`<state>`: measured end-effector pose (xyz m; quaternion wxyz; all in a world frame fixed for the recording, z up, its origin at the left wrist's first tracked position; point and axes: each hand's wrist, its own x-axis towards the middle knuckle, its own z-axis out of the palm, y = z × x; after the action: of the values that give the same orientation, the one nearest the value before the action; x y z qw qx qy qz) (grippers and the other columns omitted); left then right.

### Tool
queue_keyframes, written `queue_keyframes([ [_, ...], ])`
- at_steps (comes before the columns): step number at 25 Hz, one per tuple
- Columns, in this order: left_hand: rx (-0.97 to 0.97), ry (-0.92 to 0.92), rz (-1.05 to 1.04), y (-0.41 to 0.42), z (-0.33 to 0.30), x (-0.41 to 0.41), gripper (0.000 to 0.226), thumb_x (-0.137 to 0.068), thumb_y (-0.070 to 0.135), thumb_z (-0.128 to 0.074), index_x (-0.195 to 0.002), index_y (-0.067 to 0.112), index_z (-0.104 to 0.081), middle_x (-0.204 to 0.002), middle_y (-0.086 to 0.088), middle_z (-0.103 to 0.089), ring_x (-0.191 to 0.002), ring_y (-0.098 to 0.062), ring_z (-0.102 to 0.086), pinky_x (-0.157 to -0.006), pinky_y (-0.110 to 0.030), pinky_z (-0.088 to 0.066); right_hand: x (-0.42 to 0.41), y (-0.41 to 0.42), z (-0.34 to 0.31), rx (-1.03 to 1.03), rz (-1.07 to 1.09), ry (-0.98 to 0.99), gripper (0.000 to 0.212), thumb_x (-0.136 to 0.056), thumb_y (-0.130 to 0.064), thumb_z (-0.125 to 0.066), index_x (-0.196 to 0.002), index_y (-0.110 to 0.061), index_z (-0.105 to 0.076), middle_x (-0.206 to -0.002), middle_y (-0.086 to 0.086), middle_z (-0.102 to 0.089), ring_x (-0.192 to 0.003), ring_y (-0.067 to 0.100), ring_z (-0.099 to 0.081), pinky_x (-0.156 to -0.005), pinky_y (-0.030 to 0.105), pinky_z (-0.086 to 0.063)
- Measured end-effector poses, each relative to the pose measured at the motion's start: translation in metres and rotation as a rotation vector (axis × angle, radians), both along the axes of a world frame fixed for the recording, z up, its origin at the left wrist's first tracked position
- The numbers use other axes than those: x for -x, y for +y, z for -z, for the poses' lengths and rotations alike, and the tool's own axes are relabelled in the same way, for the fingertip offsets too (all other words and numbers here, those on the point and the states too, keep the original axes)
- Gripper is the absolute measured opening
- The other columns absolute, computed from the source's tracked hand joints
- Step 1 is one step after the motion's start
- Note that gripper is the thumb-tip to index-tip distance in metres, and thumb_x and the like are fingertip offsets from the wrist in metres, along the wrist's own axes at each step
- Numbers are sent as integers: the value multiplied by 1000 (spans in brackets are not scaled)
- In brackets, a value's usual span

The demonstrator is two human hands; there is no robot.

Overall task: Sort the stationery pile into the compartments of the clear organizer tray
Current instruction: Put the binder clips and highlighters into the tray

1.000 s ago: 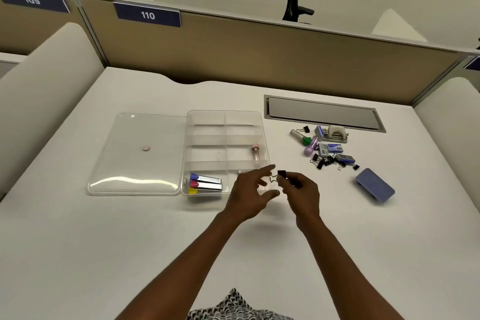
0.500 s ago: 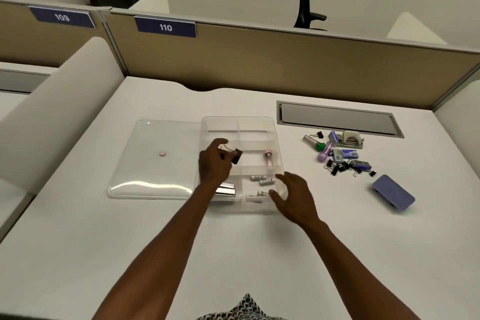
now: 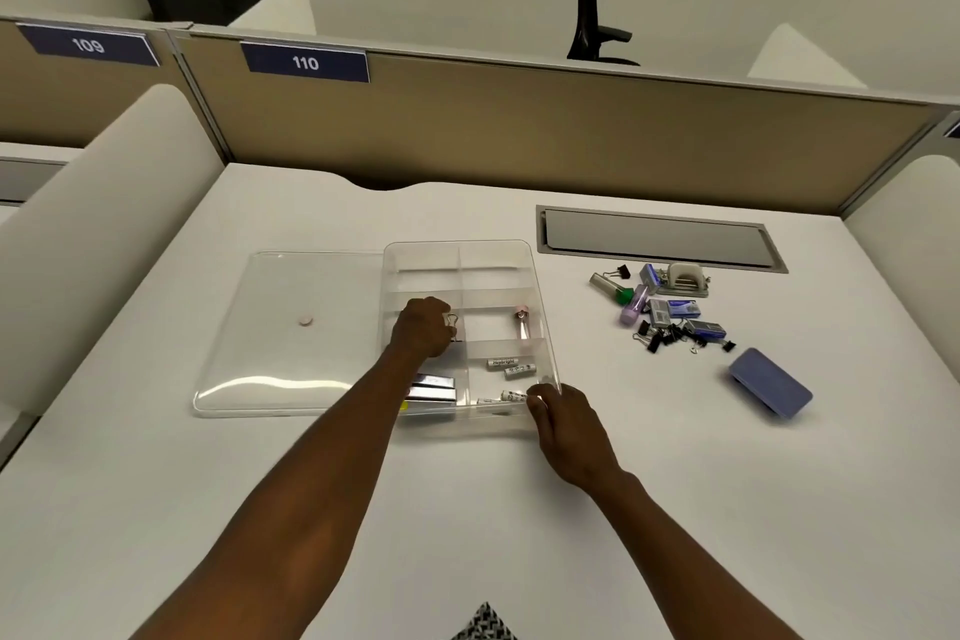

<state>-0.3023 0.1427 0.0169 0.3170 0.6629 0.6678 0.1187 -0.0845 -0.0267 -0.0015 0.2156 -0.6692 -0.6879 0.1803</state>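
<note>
Both hands are working at the clear organizer tray (image 3: pixel 545 327), which is sitting in the middle of the white counter (image 3: pixel 156 509). The left hand (image 3: pixel 422 334) is reaching into a left compartment in the tray's middle rows, fingers curled around a binder clip (image 3: pixel 453 322) whose wire loops are poking out beside the knuckles. The right hand (image 3: pixel 569 424) is resting at the near right corner of the tray, fingertips touching the rim, gripping nothing else that I can make out. Inside the tray, a few highlighters (image 3: pixel 434 390) are lying in the near left compartment, partly hidden under the left forearm; several small white tubes (image 3: pixel 511 369) are lying in the near right compartment; and a pink-capped item (image 3: pixel 522 325) is lying in the right compartment just behind that. The tray's clear lid (image 3: pixel 291 333) is lying flat against the tray's left side, with a small pink round thing (image 3: pixel 305 321) resting on it. Well to the right, the unsorted stationery pile (image 3: pixel 667 312) is sitting on the counter: black binder clips, blue staple boxes, a green-capped marker, a purple one and a grey hole punch. A blue-purple flat case (image 3: pixel 770 389) is lying just nearer than the pile, to its right.
</note>
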Motion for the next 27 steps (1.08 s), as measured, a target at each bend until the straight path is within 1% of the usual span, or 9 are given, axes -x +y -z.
queue_keyframes([
  [2,-88,17,-57,-8,-5,-2,41,-88,28,-68,-125,12,-63,-130,-14,-58,-123,-31,-54,-100,-36,-44,-1,1,4,-1,-3,-3,57,-96,-62,-12,-108,-28,-56,-96,-4,-63,-101,23,-53,-76,35,-45],
  [5,-145,3,-132,-13,-1,-5,26,-87,26,-68,-111,14,-69,-118,-15,-64,-110,-33,-61,-90,-36,-50,-4,2,4,8,-26,-8,43,-100,-53,-21,-110,-29,-55,-97,-3,-63,-100,23,-54,-75,34,-43],
  [10,-102,4,-79,-8,4,-6,18,-84,23,-68,-98,13,-74,-107,-14,-71,-106,-34,-63,-90,-38,-53,-6,-2,-9,69,-35,-13,38,-103,-42,-33,-135,-28,-48,-109,7,-64,-108,26,-54,-84,35,-44],
  [13,-141,-21,-142,-8,-3,-9,13,-82,22,-69,-93,18,-76,-103,-11,-72,-99,-33,-66,-86,-36,-54,-12,-3,-19,132,-32,130,47,-101,-50,-36,-145,-33,-29,-106,3,-63,-99,20,-58,-81,33,-44],
  [16,-310,-125,-146,-18,-13,-24,10,-80,17,-70,-89,19,-76,-97,-5,-73,-97,-28,-66,-83,-35,-53,-33,7,-18,0,160,249,42,-98,-46,-46,-135,-28,-39,-112,-1,-62,-100,15,-60,-84,33,-47],
  [18,-440,-172,-143,-33,-20,-40,16,-80,18,-71,-96,20,-74,-102,-3,-69,-107,-26,-59,-84,-35,-49,-62,22,-11,-97,327,156,39,-93,-35,-55,-127,-17,-50,-113,7,-61,-103,24,-61,-85,38,-49],
  [20,-492,-192,-128,-50,-26,-62,21,-81,19,-71,-102,21,-72,-108,-2,-66,-114,-23,-53,-88,-33,-46,-96,37,-8,13,426,-1,47,-90,-26,-57,-134,-10,-49,-131,16,-52,-117,35,-54,-93,42,-46],
  [24,-525,-339,14,-78,-26,-113,19,-78,14,-73,-97,20,-74,-102,1,-68,-107,-19,-55,-96,-14,-34,-142,52,-4,335,326,-342,64,-95,-25,-49,-153,-14,-23,-162,8,-17,-137,34,-32,-101,43,-41],
  [27,-548,-393,100,-95,-24,-145,17,-79,15,-72,-96,18,-73,-98,3,-68,-102,-14,-56,-96,-4,-26,-145,48,6,286,287,-400,57,-96,-23,-48,-149,-14,-33,-160,8,-26,-135,34,-37,-97,42,-43],
])
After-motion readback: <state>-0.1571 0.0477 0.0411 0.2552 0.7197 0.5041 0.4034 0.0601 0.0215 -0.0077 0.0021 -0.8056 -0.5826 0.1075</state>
